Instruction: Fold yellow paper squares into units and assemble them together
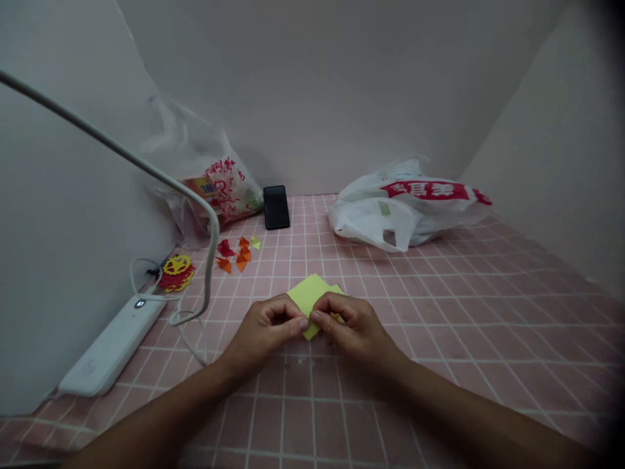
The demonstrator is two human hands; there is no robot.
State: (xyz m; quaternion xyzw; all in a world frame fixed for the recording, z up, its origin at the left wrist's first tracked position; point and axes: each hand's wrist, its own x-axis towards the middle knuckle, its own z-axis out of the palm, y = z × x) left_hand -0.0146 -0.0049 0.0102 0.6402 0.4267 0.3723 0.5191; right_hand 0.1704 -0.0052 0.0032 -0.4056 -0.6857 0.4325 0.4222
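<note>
A yellow sheet of paper (306,292) lies between my hands, angled with one corner pointing toward me. My left hand (268,329) is closed in a pinch at its left side, thumb against forefinger. Just beside it, my right hand (355,329) pinches the paper too, and the two thumb tips nearly meet. Behind the right fingers another yellow edge with a thin reddish border peeks out; whether it is a second sheet I cannot tell. The fingers hide part of the paper.
Small folded paper pieces (243,254), orange, red and yellow, lie beyond my left hand. Farther back are a black phone (277,207), a clear plastic bag (229,189) and a white plastic bag (371,212). A white power strip (110,345) and a grey cable (122,151) occupy the left.
</note>
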